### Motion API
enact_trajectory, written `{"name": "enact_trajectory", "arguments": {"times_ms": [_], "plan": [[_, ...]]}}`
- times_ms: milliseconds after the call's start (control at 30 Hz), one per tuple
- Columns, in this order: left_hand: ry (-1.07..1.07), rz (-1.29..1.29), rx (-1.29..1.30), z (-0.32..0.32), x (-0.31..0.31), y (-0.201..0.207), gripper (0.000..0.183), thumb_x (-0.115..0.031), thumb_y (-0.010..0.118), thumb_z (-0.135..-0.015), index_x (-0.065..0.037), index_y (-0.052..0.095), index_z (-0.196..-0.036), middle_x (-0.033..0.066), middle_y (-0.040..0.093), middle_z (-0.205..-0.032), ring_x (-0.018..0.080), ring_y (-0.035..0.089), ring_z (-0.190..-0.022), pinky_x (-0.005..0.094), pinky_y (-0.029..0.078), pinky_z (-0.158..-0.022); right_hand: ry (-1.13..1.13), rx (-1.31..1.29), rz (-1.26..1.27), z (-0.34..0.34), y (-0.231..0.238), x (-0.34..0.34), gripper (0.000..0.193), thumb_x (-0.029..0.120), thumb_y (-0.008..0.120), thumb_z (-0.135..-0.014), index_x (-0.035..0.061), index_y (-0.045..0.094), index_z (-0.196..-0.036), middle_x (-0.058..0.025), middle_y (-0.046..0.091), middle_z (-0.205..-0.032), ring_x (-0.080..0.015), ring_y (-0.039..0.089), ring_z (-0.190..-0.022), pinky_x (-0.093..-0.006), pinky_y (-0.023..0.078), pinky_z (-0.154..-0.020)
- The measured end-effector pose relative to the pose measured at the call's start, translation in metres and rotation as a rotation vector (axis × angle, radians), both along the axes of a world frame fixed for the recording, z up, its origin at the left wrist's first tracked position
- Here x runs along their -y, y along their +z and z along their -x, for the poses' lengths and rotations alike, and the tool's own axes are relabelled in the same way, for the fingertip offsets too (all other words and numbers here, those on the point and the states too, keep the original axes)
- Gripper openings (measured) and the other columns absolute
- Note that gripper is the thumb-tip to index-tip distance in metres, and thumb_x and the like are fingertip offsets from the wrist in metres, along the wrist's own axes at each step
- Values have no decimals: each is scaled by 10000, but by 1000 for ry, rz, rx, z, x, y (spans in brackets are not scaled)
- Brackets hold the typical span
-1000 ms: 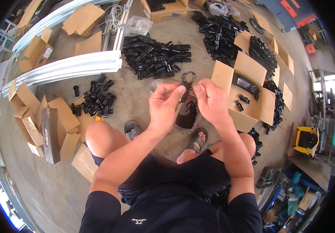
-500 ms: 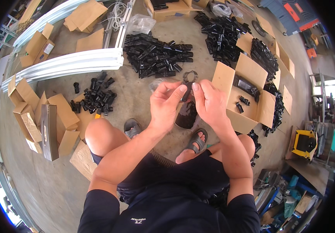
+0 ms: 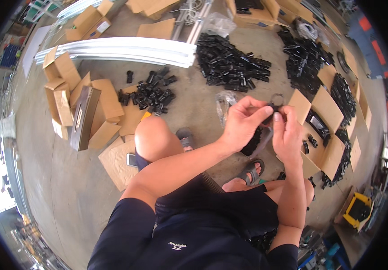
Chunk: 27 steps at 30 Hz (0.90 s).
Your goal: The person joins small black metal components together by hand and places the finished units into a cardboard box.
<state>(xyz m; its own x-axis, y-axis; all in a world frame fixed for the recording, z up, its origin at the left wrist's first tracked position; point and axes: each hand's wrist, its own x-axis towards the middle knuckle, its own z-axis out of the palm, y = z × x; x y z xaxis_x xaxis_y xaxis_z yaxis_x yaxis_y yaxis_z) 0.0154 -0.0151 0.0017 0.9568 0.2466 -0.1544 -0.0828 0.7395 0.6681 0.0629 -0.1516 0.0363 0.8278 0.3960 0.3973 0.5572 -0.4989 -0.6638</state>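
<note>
Clearly grasping a small black ringed part [image 3: 273, 107], right of centre in the frame, pinched by the left hand [image 3: 243, 123] on one side and the right hand [image 3: 288, 135] on the other, with its thin ring showing above the fingertips. Just below, between the hands, partly hidden: a clear plastic bag [image 3: 262, 145] with dark pieces inside, too indistinct to tell singly. At right, close beside the right hand, in an open cardboard carton [image 3: 333, 158] with flaps spread: a long black piece [image 3: 318, 126] and a few small black pieces [image 3: 311, 141]. At top, in another open carton [image 3: 253, 20]: dark items, cut off by the frame edge. At left, among opened cartons [image 3: 108, 100]: a long dark box [image 3: 86, 118], tilted. In the upper left, open too, a smaller carton [image 3: 88, 27], impossible to see into. On the floor, upper centre: a pile of black parts [image 3: 232, 63]. Near the left hand: a crumpled clear bag [image 3: 223, 107].
</note>
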Motion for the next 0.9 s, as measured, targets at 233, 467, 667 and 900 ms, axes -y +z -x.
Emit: {"name": "enact_trajectory", "arguments": {"times_ms": [233,467,667,900], "plan": [[-80,10,70,2,-3,-1,90,-24,692,-980,-4,631,-1043,80,728,-960,107,677,-824,270,572,-729,23,30,54,-4,-4,9,293,216,563,-1062,12,602,-856,-129,583,-651,-270,557,-550,-381,436,-538],[-51,-46,103,5,-17,14,100,-14,694,-972,-1,625,-1043,98,732,-943,125,696,-820,282,583,-721,113,-70,62,-8,-13,13,426,294,528,-1086,5,598,-781,-107,594,-647,-243,559,-537,-365,413,-515],[270,-359,388,19,-127,101,104,-63,662,-995,-12,658,-1086,168,734,-1016,237,727,-841,388,614,-757,182,-9,61,2,5,10,424,314,591,-1056,3,615,-769,-103,595,-664,-253,578,-546,-348,428,-529],[499,-603,-179,52,-272,-28,227,-151,665,-1013,52,630,-1107,173,715,-1029,221,709,-862,347,611,-767,174,-80,229,8,7,3,225,203,755,-904,33,651,-800,-110,639,-735,-297,632,-633,-387,477,-567]]}}
